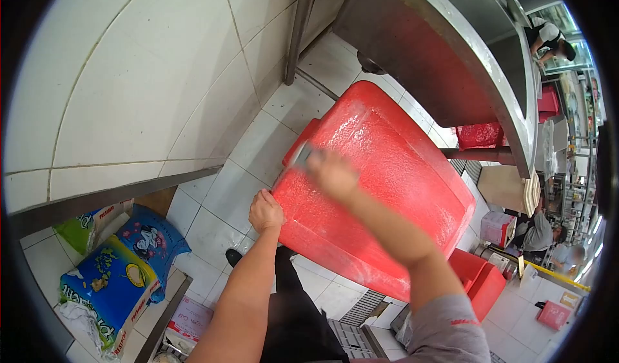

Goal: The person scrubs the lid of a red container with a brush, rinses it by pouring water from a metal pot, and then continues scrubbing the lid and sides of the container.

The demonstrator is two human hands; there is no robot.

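Observation:
A large red plastic container (387, 163) is tilted in front of me, its broad face wet and streaked with suds. My left hand (265, 211) is closed on its left edge. On the upper left part of that face, my right hand (330, 173) is closed round a small greyish scrubber (302, 155), which touches the red surface near the edge. Motion blurs the right hand and the scrubber, so the scrubber's exact form is unclear.
A steel sink (419, 47) with a thick rim stands above the container. Colourful sacks (106, 282) lie at the lower left by the tiled wall (148, 73). More red containers (474, 282) are at the lower right. Several people are in the right background.

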